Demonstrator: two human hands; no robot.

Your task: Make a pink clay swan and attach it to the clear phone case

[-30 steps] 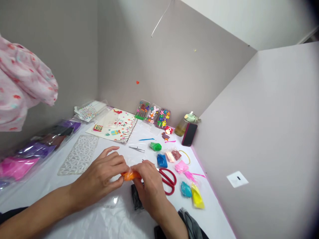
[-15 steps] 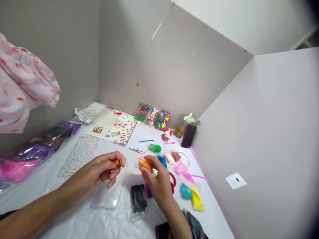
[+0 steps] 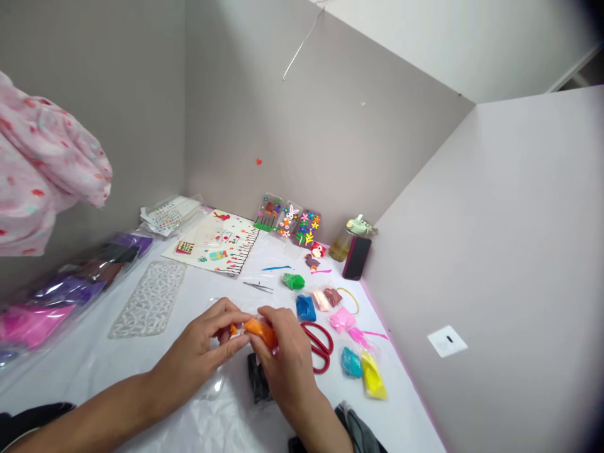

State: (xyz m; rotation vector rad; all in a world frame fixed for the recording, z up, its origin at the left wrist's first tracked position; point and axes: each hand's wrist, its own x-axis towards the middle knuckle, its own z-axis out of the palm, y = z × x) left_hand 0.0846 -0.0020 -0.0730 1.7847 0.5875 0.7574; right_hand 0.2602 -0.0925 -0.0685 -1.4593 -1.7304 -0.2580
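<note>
My left hand and my right hand meet over the white table, fingers pinched around a small packet of orange clay. The left fingertips also pinch a small orange bit beside it. A black clay packet lies just under my right hand, and red scissors lie to its right. A clear phone case lies under my left hand.
Small clay packets lie to the right: green, blue, pink, teal, yellow. Tweezers, a textured clear mat, sticker sheets, decorated cases, a phone and larger clay bags surround them. Grey partition walls close in.
Half a second ago my hands were apart, the left holding a small orange bit and the right holding the packet. They have come back together on the orange packet.
</note>
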